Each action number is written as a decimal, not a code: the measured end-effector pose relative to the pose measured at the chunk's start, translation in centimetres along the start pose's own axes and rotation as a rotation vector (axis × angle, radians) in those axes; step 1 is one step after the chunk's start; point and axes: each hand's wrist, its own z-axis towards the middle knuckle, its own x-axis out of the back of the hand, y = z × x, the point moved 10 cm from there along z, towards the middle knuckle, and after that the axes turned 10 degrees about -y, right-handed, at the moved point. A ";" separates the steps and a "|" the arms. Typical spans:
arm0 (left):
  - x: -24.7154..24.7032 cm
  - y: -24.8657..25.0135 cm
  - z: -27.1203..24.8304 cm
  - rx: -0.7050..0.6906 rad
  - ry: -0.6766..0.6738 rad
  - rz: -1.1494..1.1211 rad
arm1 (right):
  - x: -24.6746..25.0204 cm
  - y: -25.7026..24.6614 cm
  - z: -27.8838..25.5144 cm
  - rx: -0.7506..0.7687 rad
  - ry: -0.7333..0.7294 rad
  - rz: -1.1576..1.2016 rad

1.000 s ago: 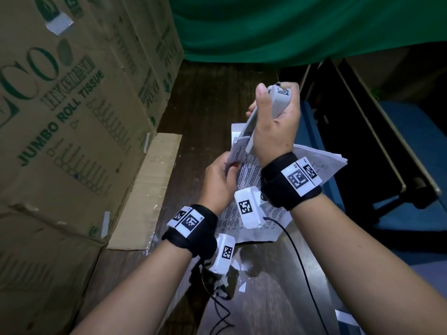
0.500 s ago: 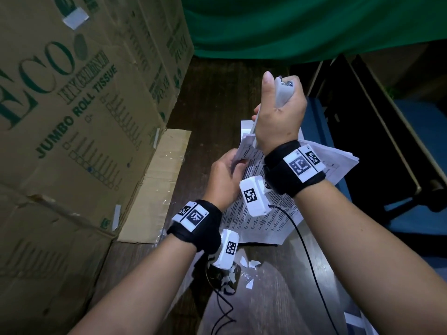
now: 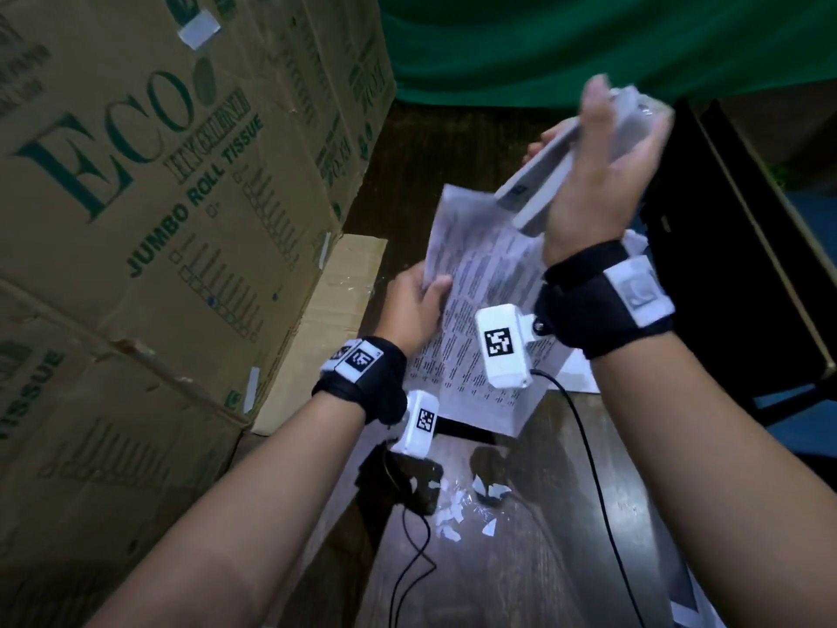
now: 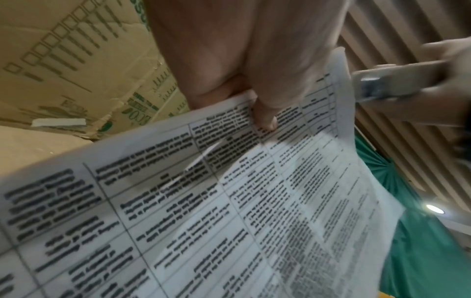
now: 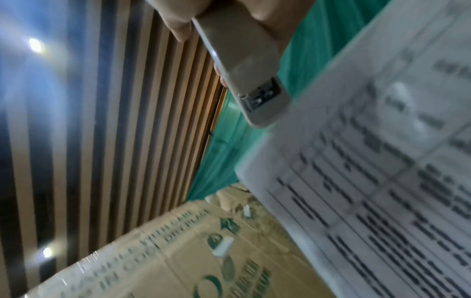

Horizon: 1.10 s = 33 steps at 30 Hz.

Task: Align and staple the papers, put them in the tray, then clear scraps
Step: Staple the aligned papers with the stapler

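My left hand [image 3: 414,305] pinches the left edge of a sheaf of printed papers [image 3: 480,319], held tilted above the dark wooden table [image 3: 521,559]. In the left wrist view my thumb [image 4: 265,119] lies on top of the papers [image 4: 229,211]. My right hand [image 3: 602,183] grips a pale grey stapler [image 3: 539,179], lifted up and to the right, its nose clear of the papers' top corner. The stapler [image 5: 244,66] shows its metal mouth in the right wrist view, beside the papers [image 5: 369,181]. Small white paper scraps [image 3: 457,509] lie on the table near me.
Large cardboard boxes [image 3: 158,219] printed "ECO JUMBO ROLL TISSUE" wall off the left side, with a flat cardboard flap [image 3: 326,328] at their foot. A dark tray-like frame [image 3: 724,247] stands to the right. A green curtain [image 3: 589,43] hangs behind. Black cables [image 3: 584,446] trail across the table.
My right hand has pulled the stapler off the papers' corner, up and to the right. My left hand still holds the papers, which have tilted and opened out.
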 end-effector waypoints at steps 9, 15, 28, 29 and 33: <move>13.1 -1.6 0.3 0.026 0.304 0.005 | 1.1 14.8 -19.8 -0.739 -0.289 -0.319; 17.2 -1.3 -0.7 -0.034 0.342 0.073 | -0.7 26.7 -38.2 -1.342 -0.618 -0.647; 15.7 -1.7 -1.0 -0.040 0.274 0.046 | 1.1 28.0 -34.4 -1.295 -0.713 -0.917; 15.1 -1.3 -0.7 -0.051 0.261 0.039 | 2.9 26.9 -32.4 -1.265 -0.620 -0.837; 10.7 0.2 1.4 -0.055 0.172 -0.017 | 10.5 21.3 -22.1 -0.967 -0.329 -0.790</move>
